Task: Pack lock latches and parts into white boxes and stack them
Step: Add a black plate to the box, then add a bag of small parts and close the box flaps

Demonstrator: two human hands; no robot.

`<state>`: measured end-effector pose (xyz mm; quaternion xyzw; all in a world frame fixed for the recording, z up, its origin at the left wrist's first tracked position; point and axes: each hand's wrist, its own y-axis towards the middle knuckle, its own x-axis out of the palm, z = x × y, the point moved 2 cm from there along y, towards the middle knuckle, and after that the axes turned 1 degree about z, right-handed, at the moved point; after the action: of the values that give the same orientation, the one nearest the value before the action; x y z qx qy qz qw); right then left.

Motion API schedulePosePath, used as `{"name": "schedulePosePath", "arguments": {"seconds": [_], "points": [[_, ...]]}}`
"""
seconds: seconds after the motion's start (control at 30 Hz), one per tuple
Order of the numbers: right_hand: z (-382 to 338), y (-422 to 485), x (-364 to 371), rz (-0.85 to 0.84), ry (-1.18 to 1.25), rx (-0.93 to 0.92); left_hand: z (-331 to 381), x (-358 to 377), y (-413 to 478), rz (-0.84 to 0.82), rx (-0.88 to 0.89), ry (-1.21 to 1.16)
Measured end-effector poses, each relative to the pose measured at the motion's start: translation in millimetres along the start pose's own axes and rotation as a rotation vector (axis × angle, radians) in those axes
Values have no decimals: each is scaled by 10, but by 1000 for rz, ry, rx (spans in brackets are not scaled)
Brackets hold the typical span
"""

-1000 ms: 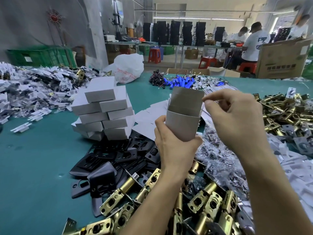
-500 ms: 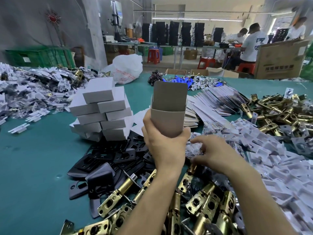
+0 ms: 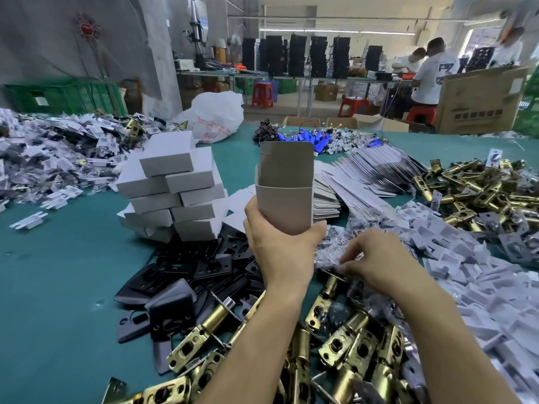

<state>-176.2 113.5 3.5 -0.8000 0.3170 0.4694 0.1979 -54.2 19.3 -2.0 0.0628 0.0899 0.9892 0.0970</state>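
My left hand [image 3: 281, 252] grips an upright open white box [image 3: 285, 188], its top flap standing up. To its right, my right hand [image 3: 376, 259] reaches down into a heap of clear plastic screw bags [image 3: 332, 249], fingers curled at a bag. Brass lock latches [image 3: 344, 342] lie in a pile below both arms. Black strike plates [image 3: 186, 275] spread out to the left of the latches. A stack of closed white boxes [image 3: 175, 188] stands left of the held box.
Flat unfolded boxes [image 3: 358, 176] fan out behind my hands. More brass latches [image 3: 481, 185] and white plastic parts [image 3: 466, 275] fill the right. Bagged parts [image 3: 49, 153] heap at the far left. Green table [image 3: 58, 287] shows at left. People work at the back right.
My right hand dropped from the box's open top down to the heap of plastic bags. The left hand shifted the box slightly left.
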Motion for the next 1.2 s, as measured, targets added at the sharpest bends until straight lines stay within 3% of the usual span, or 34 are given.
{"name": "schedulePosePath", "arguments": {"seconds": [0.3, 0.57, 0.83, 0.93, 1.03, 1.1, 1.2], "points": [[-42, -50, -61, -36, -49, -55, 8, 3, -9, -3, 43, 34], [-73, -70, 2, -83, -49, 59, 6, 14, -5, -23, 42, 25], [-123, -141, -311, 161, 156, -84, -14, 25, -7, -81, 51, 102], [-262, -298, -556, 348, 502, -246, -34, 39, -17, -154, 56, 154], [-477, -467, -707, 398, 821, -454, -22, 56, -61, -203, 94, 170], [-569, -512, -698, 451, 845, -533, -9, 66, -95, -220, 130, 176], [-635, -485, -620, 634, 658, -537, 7, 83, -135, -225, 210, 203]]}}
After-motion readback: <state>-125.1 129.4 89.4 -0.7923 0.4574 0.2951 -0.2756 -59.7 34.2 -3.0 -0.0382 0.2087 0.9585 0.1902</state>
